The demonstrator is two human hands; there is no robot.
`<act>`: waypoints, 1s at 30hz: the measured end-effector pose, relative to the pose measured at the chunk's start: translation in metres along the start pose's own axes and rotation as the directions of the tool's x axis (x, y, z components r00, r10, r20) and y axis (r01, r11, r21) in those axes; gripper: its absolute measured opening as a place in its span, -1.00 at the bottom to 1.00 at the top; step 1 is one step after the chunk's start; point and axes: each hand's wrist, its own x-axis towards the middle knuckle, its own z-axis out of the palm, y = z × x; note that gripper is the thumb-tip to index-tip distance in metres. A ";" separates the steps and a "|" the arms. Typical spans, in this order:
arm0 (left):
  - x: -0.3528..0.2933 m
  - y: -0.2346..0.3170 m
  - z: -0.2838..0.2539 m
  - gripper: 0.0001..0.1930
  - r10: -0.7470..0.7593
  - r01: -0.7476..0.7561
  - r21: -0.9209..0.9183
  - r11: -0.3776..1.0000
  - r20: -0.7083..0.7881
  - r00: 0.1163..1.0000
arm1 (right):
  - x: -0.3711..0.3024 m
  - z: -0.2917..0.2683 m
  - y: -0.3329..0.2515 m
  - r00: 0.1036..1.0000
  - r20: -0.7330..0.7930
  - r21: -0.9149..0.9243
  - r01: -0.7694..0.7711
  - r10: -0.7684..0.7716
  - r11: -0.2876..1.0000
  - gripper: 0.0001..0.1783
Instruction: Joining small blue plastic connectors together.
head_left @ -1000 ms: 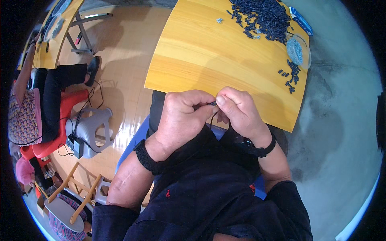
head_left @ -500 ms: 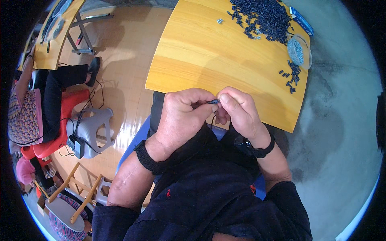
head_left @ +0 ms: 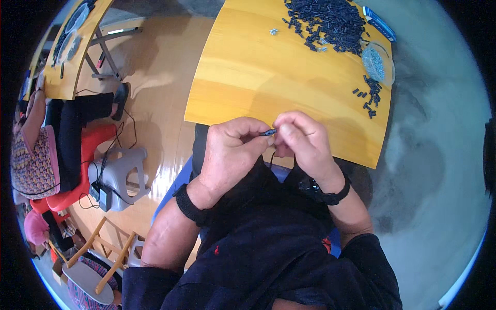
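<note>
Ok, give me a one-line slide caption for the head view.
Both hands, left hand and right hand, pinch a small dark part at the yellow table edge.

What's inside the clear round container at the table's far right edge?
The clear container holds a layer of tiny pale grey bits, too small to tell apart. Whatever lies under that layer is covered. Black parts lie heaped beside it.

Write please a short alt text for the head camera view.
Both hands, the left hand and the right hand, pinch one small dark part between their fingertips at the near edge of a yellow wooden table. A pile of black parts lies at its far side.
</note>
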 end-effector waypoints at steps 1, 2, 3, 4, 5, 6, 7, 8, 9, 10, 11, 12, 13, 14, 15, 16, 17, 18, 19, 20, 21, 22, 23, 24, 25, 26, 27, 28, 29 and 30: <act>0.001 -0.001 0.002 -0.93 0.014 -0.014 -0.012 1.000 -0.014 1.000 | 0.000 -0.002 0.002 0.999 0.030 -0.049 0.017 -0.016 0.999 -0.77; 0.001 -0.001 0.002 -0.93 0.027 -0.027 -0.011 1.000 -0.002 1.000 | 0.000 -0.004 0.003 0.998 0.059 -0.099 0.036 -0.030 0.994 -0.81; 0.000 -0.002 0.001 -0.92 0.022 -0.022 0.055 0.998 0.002 1.000 | -0.001 -0.002 0.002 0.999 0.044 -0.103 0.007 -0.003 0.995 -0.86; 0.002 -0.002 0.003 -0.90 0.025 -0.027 0.113 0.993 0.019 0.999 | 0.000 -0.005 0.004 0.998 0.026 -0.225 0.069 -0.065 0.972 -0.86; 0.000 0.004 0.003 -0.89 -0.025 0.023 0.103 0.994 0.013 1.000 | 0.001 -0.002 0.005 0.995 0.030 -0.229 0.103 -0.099 0.968 -0.87; 0.000 -0.008 0.000 -0.83 -0.025 0.022 0.097 0.995 0.034 0.999 | 0.002 -0.001 0.005 0.991 0.034 -0.233 0.137 -0.133 0.963 -0.87; -0.001 -0.011 0.001 -0.79 -0.033 0.032 0.055 0.998 0.025 0.999 | 0.002 -0.004 0.004 0.989 0.062 -0.293 0.144 -0.131 0.945 -0.86; -0.002 -0.011 0.002 -0.75 -0.042 0.042 0.014 0.999 0.014 0.999 | 0.004 -0.009 0.002 0.987 0.050 -0.298 0.159 -0.151 0.941 -0.86; -0.001 -0.009 0.001 -0.75 -0.022 0.021 0.019 1.000 0.025 0.999 | 0.005 -0.016 0.000 0.987 -0.002 -0.378 0.147 -0.160 0.914 -0.85; -0.002 -0.007 0.000 -0.74 -0.056 0.056 -0.022 0.998 0.030 0.998 | 0.006 -0.024 0.000 0.984 -0.051 -0.449 0.130 -0.171 0.884 -0.85; -0.002 -0.005 0.001 -0.72 -0.091 0.093 -0.066 0.993 0.042 0.995 | 0.009 -0.041 0.006 0.958 -0.112 -0.556 0.160 -0.263 0.816 -0.84; -0.004 0.000 0.003 -0.72 -0.075 0.078 -0.060 0.995 0.053 0.996 | 0.012 -0.059 0.014 0.945 -0.204 -0.559 0.103 -0.256 0.823 -0.85; -0.007 0.009 0.004 -0.74 -0.013 0.027 -0.161 0.987 0.084 0.996 | 0.015 -0.080 0.022 0.924 -0.291 -0.552 0.049 -0.247 0.833 -0.85; -0.011 0.019 0.003 -0.75 0.051 -0.021 -0.259 0.966 0.107 0.993 | 0.020 -0.104 0.032 0.904 -0.298 -0.662 0.036 -0.307 0.748 -0.84; -0.016 0.026 0.002 -0.79 0.201 -0.165 -0.240 0.957 0.134 0.970 | 0.023 -0.124 0.037 0.883 -0.299 -0.758 0.012 -0.363 0.652 -0.83; -0.019 0.044 -0.003 -0.84 0.316 -0.288 -0.157 0.945 0.208 0.926 | 0.022 -0.139 0.032 0.875 -0.310 -0.756 0.010 -0.372 0.655 -0.83; -0.023 0.051 -0.002 -0.82 0.424 -0.384 -0.199 0.902 0.236 0.874 | 0.019 -0.155 0.030 0.865 -0.308 -0.812 -0.023 -0.395 0.583 -0.82; -0.029 0.064 -0.003 -0.78 0.464 -0.361 -0.368 0.857 0.246 0.851 | 0.016 -0.169 0.029 0.856 -0.307 -0.861 -0.063 -0.416 0.505 -0.81; -0.040 0.083 0.000 -0.80 0.553 -0.413 -0.492 0.767 0.178 0.814 | 0.021 -0.171 0.027 0.852 -0.311 -0.854 -0.056 -0.421 0.517 -0.81; -0.043 0.095 -0.004 -0.77 0.671 -0.508 -0.501 0.700 0.221 0.708 | 0.026 -0.174 0.026 0.857 -0.331 -0.887 -0.140 -0.396 0.440 -0.81; -0.047 0.102 -0.009 -0.82 0.753 -0.417 -0.746 0.518 0.167 0.637 | 0.029 -0.176 0.025 0.859 -0.352 -0.910 -0.221 -0.372 0.350 -0.80; -0.042 0.109 -0.018 -0.82 0.754 -0.419 -0.741 0.524 0.175 0.633 | 0.031 -0.175 0.025 0.855 -0.355 -0.907 -0.219 -0.377 0.359 -0.80; -0.030 0.124 -0.025 -0.82 0.807 -0.002 -0.865 0.501 0.466 0.363 | 0.034 -0.176 0.026 0.832 -0.380 -0.908 -0.253 -0.403 0.335 -0.82; -0.023 0.141 -0.028 -0.70 0.821 0.419 -0.739 0.527 0.571 -0.025 | 0.037 -0.177 0.026 0.806 -0.407 -0.904 -0.288 -0.430 0.316 -0.83; -0.051 0.166 -0.010 -0.71 0.736 0.145 -0.877 0.458 0.466 0.492 | 0.034 -0.183 0.028 0.793 -0.429 -0.896 -0.312 -0.433 0.316 -0.83; -0.083 0.182 0.009 -0.69 0.520 -0.169 -0.857 0.487 0.129 0.844 | 0.032 -0.187 0.028 0.779 -0.407 -0.903 -0.265 -0.477 0.338 -0.84; -0.089 0.177 0.014 -0.69 0.538 -0.178 -0.853 0.490 0.136 0.832 | 0.033 -0.180 0.023 0.761 -0.368 -0.913 -0.189 -0.534 0.360 -0.84; -0.087 0.165 0.019 -0.69 0.683 -0.283 -0.904 0.322 0.015 0.731 | 0.039 -0.173 0.023 0.754 -0.368 -0.913 -0.180 -0.544 0.367 -0.84; -0.085 0.157 0.021 -0.67 0.787 -0.350 -0.928 0.132 -0.117 0.606 | 0.045 -0.169 0.025 0.764 -0.315 -0.922 -0.107 -0.563 0.371 -0.85; -0.086 0.157 0.019 -0.67 0.793 -0.349 -0.928 0.134 -0.111 0.599 | 0.050 -0.164 0.026 0.770 -0.260 -0.928 -0.032 -0.583 0.371 -0.85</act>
